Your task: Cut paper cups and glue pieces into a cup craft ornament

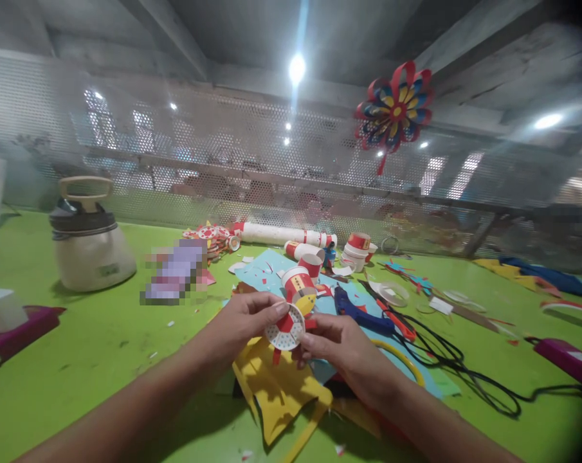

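Note:
Between my two hands is a small paper turtle [285, 329], a white disc with dots and a red centre, with red tabs and a yellow tab at its edge. My left hand [254, 317] pinches its upper left rim between thumb and fingers. On the other side my right hand [332, 341] grips it near a red tab at the right. Below the hands lies crumpled yellow paper [283, 392]. Just behind the disc a red and white paper cup [298, 286] rests on light blue paper [262, 273].
A blue hot glue gun [361, 312] and its black cable [445, 360] lie to the right. Stacked paper cups [355, 251] and a long white tube [281, 235] stand farther back. At left are a large beige flask [92, 251] and a purple power strip [20, 331].

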Demonstrator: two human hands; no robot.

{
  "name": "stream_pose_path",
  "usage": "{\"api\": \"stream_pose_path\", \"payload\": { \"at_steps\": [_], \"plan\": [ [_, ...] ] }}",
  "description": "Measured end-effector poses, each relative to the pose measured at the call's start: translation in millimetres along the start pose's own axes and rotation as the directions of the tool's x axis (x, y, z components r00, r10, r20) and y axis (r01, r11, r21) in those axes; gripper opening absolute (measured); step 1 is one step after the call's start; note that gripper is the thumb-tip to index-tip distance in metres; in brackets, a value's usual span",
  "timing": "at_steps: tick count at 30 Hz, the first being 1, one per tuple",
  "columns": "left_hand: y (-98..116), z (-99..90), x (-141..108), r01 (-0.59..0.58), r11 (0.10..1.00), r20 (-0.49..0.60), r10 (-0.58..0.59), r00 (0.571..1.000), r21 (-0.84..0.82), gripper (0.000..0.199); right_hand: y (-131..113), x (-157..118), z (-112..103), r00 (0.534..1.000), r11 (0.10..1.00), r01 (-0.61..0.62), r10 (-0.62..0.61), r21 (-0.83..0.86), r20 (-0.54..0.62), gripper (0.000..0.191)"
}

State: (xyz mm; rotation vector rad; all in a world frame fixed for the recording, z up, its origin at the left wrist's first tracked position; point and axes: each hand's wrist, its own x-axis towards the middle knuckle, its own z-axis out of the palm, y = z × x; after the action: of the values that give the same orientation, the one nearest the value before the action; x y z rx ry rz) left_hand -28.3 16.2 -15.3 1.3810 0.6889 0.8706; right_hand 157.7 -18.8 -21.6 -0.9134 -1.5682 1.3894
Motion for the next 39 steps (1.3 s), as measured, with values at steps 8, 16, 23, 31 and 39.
{"api": "stream_pose_path", "payload": {
  "at_steps": [8,16,23,31,39],
  "plan": [
    [0.2,-2.2,-0.1,0.043,0.999,0.022,-0.042,0.999,-0.025,0.029,-4.3,0.0,-5.5,0.997,0.992,0.069,-0.064,0.109,-0.050,0.014],
    [1.6,1.8,-1.0,0.120,0.990,0.037,-0.118,0.992,-0.069,0.026,-4.9,-2.3,-3.4,0.994,0.994,0.084,-0.079,0.069,-0.074,0.014],
    [1.5,3.1,-1.5,0.151,0.987,0.004,-0.151,0.989,-0.058,0.023,-4.5,-1.1,0.3,0.994,0.998,0.038,-0.033,0.056,-0.100,0.018],
    [4.8,3.4,-2.9,0.206,0.978,0.040,-0.207,0.977,0.038,0.023,-7.4,-2.7,0.5,0.987,0.999,0.029,-0.035,-0.041,-0.156,0.019],
    [1.4,-0.1,-2.2,0.124,0.971,0.147,-0.156,0.977,0.204,0.022,-6.5,-2.8,2.4,0.995,0.996,-0.044,0.037,-0.077,-0.095,0.020]
  ]
}}
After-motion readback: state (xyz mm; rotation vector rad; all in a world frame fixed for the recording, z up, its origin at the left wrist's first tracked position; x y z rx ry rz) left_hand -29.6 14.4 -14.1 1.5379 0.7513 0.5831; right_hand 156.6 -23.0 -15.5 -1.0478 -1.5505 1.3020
